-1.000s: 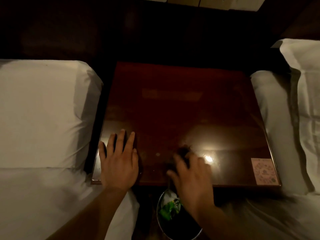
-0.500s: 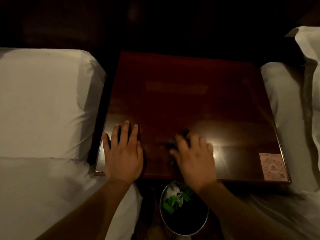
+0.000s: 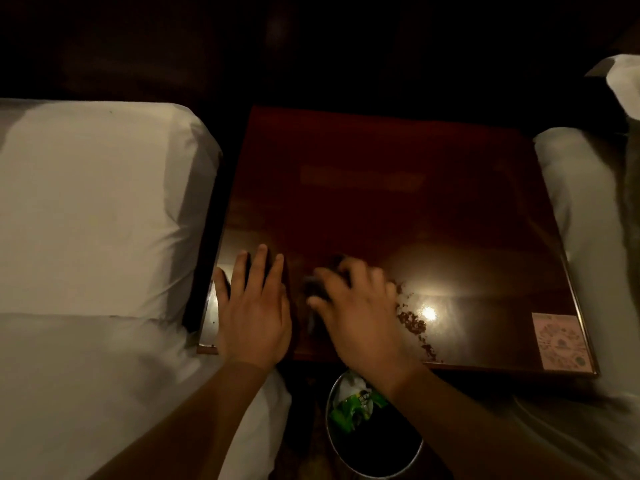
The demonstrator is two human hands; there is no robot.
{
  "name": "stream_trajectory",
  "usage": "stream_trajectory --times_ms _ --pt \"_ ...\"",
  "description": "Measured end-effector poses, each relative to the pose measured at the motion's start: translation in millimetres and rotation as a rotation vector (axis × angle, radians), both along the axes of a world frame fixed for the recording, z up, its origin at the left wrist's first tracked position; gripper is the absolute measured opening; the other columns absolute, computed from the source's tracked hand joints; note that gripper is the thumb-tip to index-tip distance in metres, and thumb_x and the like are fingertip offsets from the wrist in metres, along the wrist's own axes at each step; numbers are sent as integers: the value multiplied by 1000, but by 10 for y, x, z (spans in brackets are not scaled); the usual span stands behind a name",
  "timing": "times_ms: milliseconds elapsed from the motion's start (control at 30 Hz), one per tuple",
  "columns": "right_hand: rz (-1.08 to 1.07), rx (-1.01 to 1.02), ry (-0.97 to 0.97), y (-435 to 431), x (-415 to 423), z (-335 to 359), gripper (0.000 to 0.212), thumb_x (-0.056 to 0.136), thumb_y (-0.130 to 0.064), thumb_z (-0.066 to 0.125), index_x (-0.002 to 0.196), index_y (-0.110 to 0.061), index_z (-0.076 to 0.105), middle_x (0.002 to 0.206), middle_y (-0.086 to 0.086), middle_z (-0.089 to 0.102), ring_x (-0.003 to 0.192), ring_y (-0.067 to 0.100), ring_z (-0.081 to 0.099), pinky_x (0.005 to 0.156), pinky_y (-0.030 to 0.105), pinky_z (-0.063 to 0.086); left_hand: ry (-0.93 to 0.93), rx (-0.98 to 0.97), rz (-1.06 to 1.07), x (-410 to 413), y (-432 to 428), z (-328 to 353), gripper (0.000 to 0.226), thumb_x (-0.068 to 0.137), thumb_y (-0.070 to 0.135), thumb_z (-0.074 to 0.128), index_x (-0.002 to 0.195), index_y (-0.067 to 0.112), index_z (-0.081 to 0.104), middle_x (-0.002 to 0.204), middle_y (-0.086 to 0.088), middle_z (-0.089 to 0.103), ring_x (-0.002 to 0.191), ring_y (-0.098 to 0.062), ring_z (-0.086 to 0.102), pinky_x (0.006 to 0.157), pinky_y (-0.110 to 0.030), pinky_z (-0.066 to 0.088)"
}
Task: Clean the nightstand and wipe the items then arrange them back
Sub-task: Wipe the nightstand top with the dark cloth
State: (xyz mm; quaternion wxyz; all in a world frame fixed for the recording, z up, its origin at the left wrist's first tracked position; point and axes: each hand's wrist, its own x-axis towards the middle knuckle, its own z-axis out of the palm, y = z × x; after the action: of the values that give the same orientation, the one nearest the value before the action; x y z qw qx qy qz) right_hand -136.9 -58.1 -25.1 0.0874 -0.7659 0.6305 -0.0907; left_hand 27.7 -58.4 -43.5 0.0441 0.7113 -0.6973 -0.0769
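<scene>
Left hand (image 3: 254, 313) lies flat and open on the table (image 3: 398, 209) at 7 o'clock. Right hand (image 3: 360, 313), just beside it, is blurry, fingers curled round a dark cloth (image 3: 317, 287).

- You are in a dim bedroom, likely a hotel room.
- A glossy dark wooden nightstand (image 3: 398, 209) stands between two white-sheeted beds (image 3: 93, 220).
- A small bin (image 3: 377, 448) sits on the floor below its front edge.

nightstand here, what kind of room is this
Probably a hotel twin room: the dark glossy nightstand stands between two white-sheeted beds, one left and one right, with a printed card on its near right corner and a small bin below its front edge.
</scene>
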Motion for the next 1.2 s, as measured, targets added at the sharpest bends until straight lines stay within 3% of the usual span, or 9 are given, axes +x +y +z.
stream_trajectory --times_ms 67,167,333,433,500,633,800,1000,1200 --pt "191 -20 130 -186 -19 -39 43 88 -52 53 127 -33 52 128 5 50 103 31 50 80 42 38 62 -10 3 35 11 -14 59 89 28 27 141 12 51 153 -9 43 145 -33 32 117 -62 18" --pt "-90 -47 163 -711 -346 56 39 89 -54 50 118 -28 58 113 8 56 98 33 54 80 42 38 66 -16 -6 52 23 -27 62 87 26 27 142 12 50 154 -8 42 146 -31 30 118 -61 17" --pt "-524 320 -699 -864 -826 274 37 96 -51 44 118 -23 54 102 4 63 94 29 64 83 51 54 76 -23 -6 62 18 -33 62 86 26 26 141 11 50 153 -9 43 147 -31 29 118 -62 17" --pt "-485 119 -362 -533 -1119 179 49 95 -50 47 135 -21 44 137 11 46 126 34 46 103 49 42 73 -14 -5 44 29 -21 62 86 27 26 141 11 50 153 -9 44 146 -31 29 118 -62 18" --pt "-336 -37 -390 -307 -1109 135 51 97 -46 45 142 -24 40 152 7 33 138 28 33 109 43 33 66 -17 -4 46 30 -28 62 86 27 26 141 12 50 153 -8 44 146 -31 30 118 -62 19" --pt "6 27 -15 56 -665 -36 60 89 -58 39 144 -33 41 159 0 27 142 32 27 111 47 33 80 -14 -3 56 27 -36 60 87 27 27 141 13 51 153 -7 44 146 -30 31 118 -60 18" --pt "445 -78 75 233 -62 -180 55 89 -39 57 141 -38 41 152 -3 40 132 30 41 95 45 45 351 -67 54 155 22 -7 56 86 18 40 140 11 52 152 -7 46 144 -25 36 121 -53 16" --pt "-166 -37 31 -880 -84 -160 46 97 -26 49 142 -25 46 152 11 39 138 40 34 108 53 35 499 -14 17 558 122 46 59 91 26 41 149 15 40 158 -4 35 147 -17 27 122 -36 17" --pt "442 -11 -47 103 1072 -176 42 90 -23 51 132 -24 55 137 4 54 130 28 45 108 40 37 887 -47 325 580 109 205 53 96 33 41 148 23 42 152 4 44 137 -8 39 111 -24 28"
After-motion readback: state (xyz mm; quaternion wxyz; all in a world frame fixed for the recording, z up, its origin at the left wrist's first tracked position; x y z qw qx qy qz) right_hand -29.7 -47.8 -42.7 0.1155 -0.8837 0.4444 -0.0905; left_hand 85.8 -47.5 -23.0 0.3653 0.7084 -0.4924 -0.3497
